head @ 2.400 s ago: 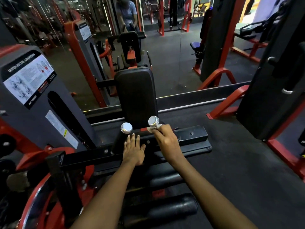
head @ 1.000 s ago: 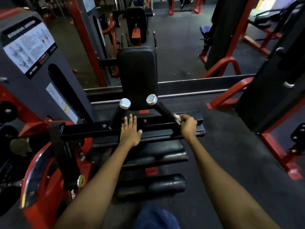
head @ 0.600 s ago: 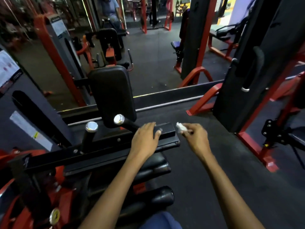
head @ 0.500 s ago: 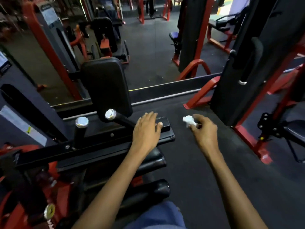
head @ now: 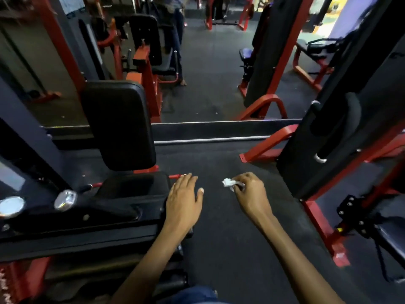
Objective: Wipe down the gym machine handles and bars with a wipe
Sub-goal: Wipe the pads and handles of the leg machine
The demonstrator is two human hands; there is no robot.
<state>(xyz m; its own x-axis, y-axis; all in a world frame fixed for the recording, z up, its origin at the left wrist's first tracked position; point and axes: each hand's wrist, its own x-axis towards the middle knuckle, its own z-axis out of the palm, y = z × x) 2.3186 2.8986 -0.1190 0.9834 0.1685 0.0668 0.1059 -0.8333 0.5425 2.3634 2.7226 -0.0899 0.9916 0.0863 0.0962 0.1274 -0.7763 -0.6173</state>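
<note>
A small crumpled white wipe (head: pixel 230 183) is pinched in my right hand (head: pixel 249 194), which hovers over the dark floor, apart from any machine. My left hand (head: pixel 184 200) is flat with straight fingers at the right end of the black leg machine's frame (head: pixel 87 224). Two black handles with chrome end caps, one (head: pixel 65 199) nearer and one (head: pixel 11 206) at the left edge, stick up from that frame. The black back pad (head: pixel 119 126) stands behind them.
A black weight stack with a red frame (head: pixel 324 218) stands close on the right. A red curved foot (head: pixel 269 148) lies on the floor ahead. A mirror (head: pixel 208 73) beyond the floor rail reflects machines and a standing person.
My right hand came off the right handle with the wipe and moved right over the floor. My left hand slid right along the frame. The view turned right, shifting the machine leftward.
</note>
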